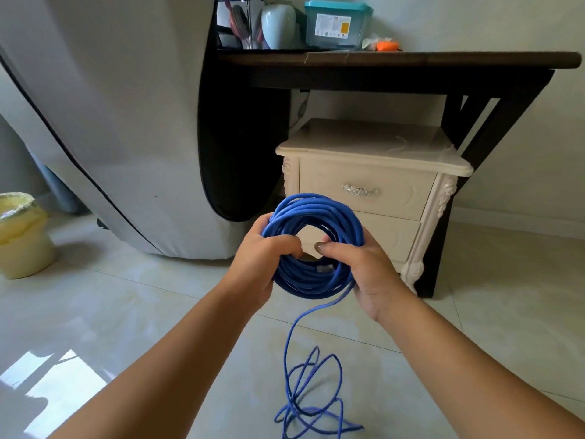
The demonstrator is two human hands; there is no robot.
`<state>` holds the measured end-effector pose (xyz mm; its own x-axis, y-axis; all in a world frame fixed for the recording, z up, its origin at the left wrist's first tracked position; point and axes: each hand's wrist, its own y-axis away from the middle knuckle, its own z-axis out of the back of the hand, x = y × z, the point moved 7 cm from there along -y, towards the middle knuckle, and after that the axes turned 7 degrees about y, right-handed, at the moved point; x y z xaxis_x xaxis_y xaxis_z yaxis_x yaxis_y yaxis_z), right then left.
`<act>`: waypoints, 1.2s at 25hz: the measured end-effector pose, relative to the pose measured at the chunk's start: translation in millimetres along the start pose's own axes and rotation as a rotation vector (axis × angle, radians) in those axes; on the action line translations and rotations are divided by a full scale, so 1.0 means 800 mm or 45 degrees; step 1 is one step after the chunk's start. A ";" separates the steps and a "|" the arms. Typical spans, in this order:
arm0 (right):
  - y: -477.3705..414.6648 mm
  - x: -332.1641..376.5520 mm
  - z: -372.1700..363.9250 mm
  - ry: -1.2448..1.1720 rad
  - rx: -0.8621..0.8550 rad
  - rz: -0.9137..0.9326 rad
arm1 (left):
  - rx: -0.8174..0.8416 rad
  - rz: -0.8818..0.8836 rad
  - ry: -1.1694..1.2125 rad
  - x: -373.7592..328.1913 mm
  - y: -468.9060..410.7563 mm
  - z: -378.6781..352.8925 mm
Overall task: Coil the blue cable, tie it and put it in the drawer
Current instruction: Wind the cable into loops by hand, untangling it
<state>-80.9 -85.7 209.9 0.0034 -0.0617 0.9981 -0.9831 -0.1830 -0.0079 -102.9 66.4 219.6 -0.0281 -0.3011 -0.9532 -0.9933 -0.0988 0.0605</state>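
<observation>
While most of its length is already wound, the job looks roughly half done by my reading. Far left, a yellow bin (pixel 22 236) stands on the tiled floor (pixel 142 296), well apart from the work. Next comes the left hand (pixel 264 248), its fingers curled round the left side of the blue cable (pixel 316 205), which is gathered into a thick ring of many turns and held upright in the air. On the ring's other side the right hand (pixel 364 267) grips it too, thumb lying across the lower inner edge and fingers wrapped behind. From the ring's lower right a single strand drops to the floor and ends in a loose tangle of a few loops low in the view; that part is not yet wound in. No tie or knot shows on the ring, so the tying looks undone. Further right, a cream nightstand (pixel 373 144) sits under a dark counter (pixel 411 58). Its top drawer (pixel 323 185), with a silver handle (pixel 360 190), is closed, and the one below appears closed too. What remains, I judge, is winding in the tail, tying the bundle, opening a drawer and laying it inside.
</observation>
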 end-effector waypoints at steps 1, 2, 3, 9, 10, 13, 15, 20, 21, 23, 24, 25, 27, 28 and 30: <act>-0.003 -0.003 0.006 0.019 -0.060 -0.015 | 0.041 0.007 -0.018 0.002 0.001 -0.004; -0.004 -0.004 0.011 0.041 -0.118 -0.016 | 0.079 0.010 -0.059 0.002 0.001 -0.007; -0.005 -0.003 0.014 0.066 -0.168 0.000 | 0.128 0.011 -0.101 0.001 0.001 -0.010; 0.008 0.041 0.019 0.783 -0.235 0.412 | 0.271 -0.244 -0.862 -0.020 0.000 -0.005; 0.012 0.043 0.012 0.946 -0.209 0.490 | 0.272 -0.383 -1.069 -0.022 0.004 -0.011; 0.019 0.044 -0.009 1.224 -0.132 0.665 | 0.317 -0.586 -1.191 -0.016 0.011 -0.023; 0.023 0.049 -0.012 1.252 -0.165 0.740 | 0.252 -0.615 -1.116 -0.017 0.010 -0.019; 0.019 0.044 -0.008 0.885 -0.037 0.578 | 0.069 -0.488 -0.847 -0.015 0.006 -0.009; 0.017 0.044 -0.005 0.811 0.001 0.535 | 0.052 -0.469 -0.783 -0.015 0.005 -0.009; 0.012 0.046 0.000 0.718 0.065 0.459 | -0.002 -0.409 -0.579 -0.018 0.002 -0.005; 0.010 0.044 0.003 0.679 0.093 0.413 | -0.039 -0.363 -0.445 -0.018 -0.002 -0.001; 0.009 0.042 0.006 0.621 0.110 0.365 | -0.075 -0.314 -0.314 -0.016 -0.004 0.002; 0.004 0.033 0.012 0.445 0.125 0.270 | -0.132 -0.225 -0.091 -0.011 -0.008 0.005; 0.001 0.027 0.013 0.353 0.130 0.214 | -0.140 -0.187 0.008 -0.009 -0.009 0.005; -0.001 0.015 0.009 0.171 0.150 0.087 | -0.106 -0.142 0.206 -0.008 -0.012 -0.001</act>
<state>-79.0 -93.5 221.1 -0.0948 0.0518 0.9941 -0.9519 -0.2972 -0.0753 -93.2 68.0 225.4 0.1063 -0.4318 -0.8957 -0.9763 -0.2162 -0.0117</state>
